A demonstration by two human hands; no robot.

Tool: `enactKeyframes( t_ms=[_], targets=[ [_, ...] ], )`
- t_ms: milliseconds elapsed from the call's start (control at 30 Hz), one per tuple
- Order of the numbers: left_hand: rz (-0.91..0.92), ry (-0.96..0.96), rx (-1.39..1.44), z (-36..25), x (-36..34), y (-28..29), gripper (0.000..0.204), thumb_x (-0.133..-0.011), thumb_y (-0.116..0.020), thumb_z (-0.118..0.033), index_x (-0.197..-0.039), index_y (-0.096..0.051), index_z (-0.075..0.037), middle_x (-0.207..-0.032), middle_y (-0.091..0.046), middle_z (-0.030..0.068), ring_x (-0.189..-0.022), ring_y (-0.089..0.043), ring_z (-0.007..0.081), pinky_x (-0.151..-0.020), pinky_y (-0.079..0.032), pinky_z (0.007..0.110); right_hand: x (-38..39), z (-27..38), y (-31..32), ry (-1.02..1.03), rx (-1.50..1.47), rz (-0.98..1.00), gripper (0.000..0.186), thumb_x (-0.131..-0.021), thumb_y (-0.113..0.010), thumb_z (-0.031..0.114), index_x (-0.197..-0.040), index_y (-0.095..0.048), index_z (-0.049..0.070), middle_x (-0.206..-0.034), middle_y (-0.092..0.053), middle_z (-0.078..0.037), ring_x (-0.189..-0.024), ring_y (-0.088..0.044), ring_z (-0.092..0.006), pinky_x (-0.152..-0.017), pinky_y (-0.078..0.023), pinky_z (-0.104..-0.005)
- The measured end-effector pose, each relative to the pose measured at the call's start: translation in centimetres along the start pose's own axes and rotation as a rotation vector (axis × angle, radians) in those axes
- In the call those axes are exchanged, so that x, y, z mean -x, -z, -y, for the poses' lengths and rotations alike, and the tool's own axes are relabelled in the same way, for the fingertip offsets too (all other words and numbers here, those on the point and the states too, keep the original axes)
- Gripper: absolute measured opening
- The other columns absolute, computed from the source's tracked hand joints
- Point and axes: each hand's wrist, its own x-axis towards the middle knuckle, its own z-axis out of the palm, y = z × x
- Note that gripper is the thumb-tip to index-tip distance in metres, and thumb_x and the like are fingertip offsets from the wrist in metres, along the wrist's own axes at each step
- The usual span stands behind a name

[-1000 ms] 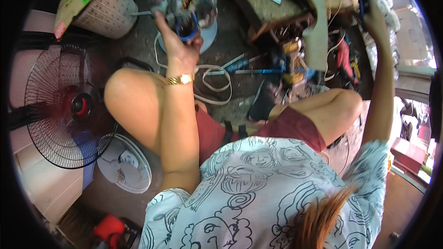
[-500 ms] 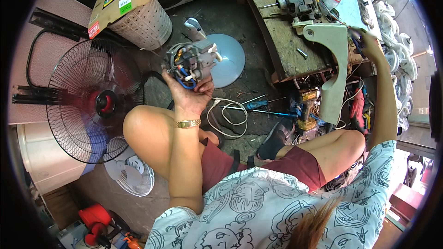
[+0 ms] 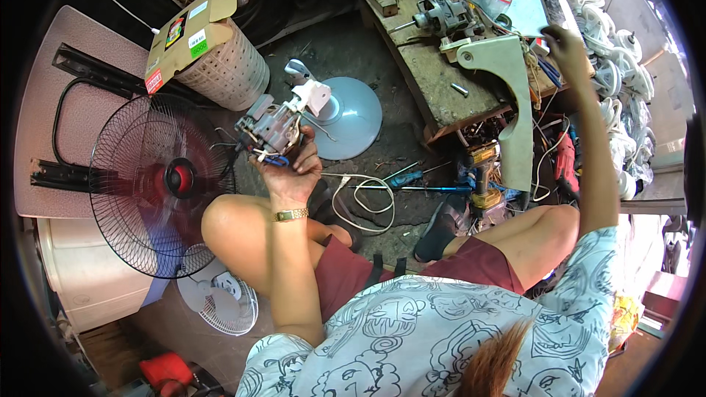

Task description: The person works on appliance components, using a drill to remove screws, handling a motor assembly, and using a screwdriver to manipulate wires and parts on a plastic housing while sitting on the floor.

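My left hand (image 3: 290, 176) is closed around a fan motor (image 3: 271, 126) with a white plastic bracket and loose wires, held up above the floor. Behind the motor, a round pale-blue fan base (image 3: 357, 121) lies on the floor. At the right, over the workbench, my right hand (image 3: 568, 55) hovers with its fingers partly spread, nothing visible in them. Just below it, a blue-handled tool, apparently pliers (image 3: 548, 72), lies at the bench's edge. A second motor (image 3: 443, 16) with a long shaft sits on the bench, beside a pale curved plastic fan stand part (image 3: 515, 114).
A black fan with a wire guard (image 3: 158, 184) stands at my left, near a perforated basket (image 3: 235, 73) under a cardboard box (image 3: 190, 37). A white cord (image 3: 375, 209) coils on the floor. A yellow drill (image 3: 485, 176) stands below the workbench (image 3: 419, 66). White fan parts (image 3: 610, 66) pile up at far right.
The motor in my left hand has turned, bringing its white bracket up to the right. My right hand has come away from the blue-handled tool, which now lies below it. The view has shifted slightly.
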Motion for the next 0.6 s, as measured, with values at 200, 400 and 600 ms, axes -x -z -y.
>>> enactKeyframes(
  t_ms=[200, 400, 600],
  targets=[
    [-0.048, -0.083, -0.01, -0.9, 0.6, 1.4, 0.076, -0.074, -0.055, -0.062, -0.113, -0.056, 0.002, -0.097, -0.058, 0.0156, -0.049, -0.032, 0.0119, -0.043, -0.03, 0.022, 6.7, 24.2, -14.5, 0.273, -0.576, 0.251, 0.035, -0.077, -0.057, -0.003, -0.108, -0.068, 0.008, -0.111, -0.064, -0.012, -0.101, -0.06, -0.0275, -0.088, -0.048, -0.0364],
    [-0.211, -0.16, -0.033, -0.3, 0.6, 0.4, 0.085, -0.077, -0.035, -0.077, -0.11, -0.059, -0.002, -0.085, -0.062, 0.0099, -0.051, -0.041, 0.0155, -0.04, -0.031, 0.024, 9.1, 32.0, -23.2, 0.495, -0.606, 0.145, 0.026, -0.075, -0.074, 0.017, -0.101, -0.069, 0.015, -0.123, -0.051, -0.012, -0.108, -0.046, -0.0347, -0.091, -0.044, -0.044],
    [-0.284, -0.21, -0.03, -1.1, 0.8, 0.9, 0.087, -0.077, -0.03, -0.078, -0.111, -0.059, -0.004, -0.083, -0.061, 0.0096, -0.052, -0.041, 0.0152, -0.04, -0.03, 0.023, 8.6, 32.1, -24.8, 0.593, -0.48, 0.095, 0.023, -0.071, -0.075, 0.027, -0.09, -0.068, 0.016, -0.109, -0.054, -0.012, -0.104, -0.048, -0.0337, -0.087, -0.043, -0.045]
  ],
)
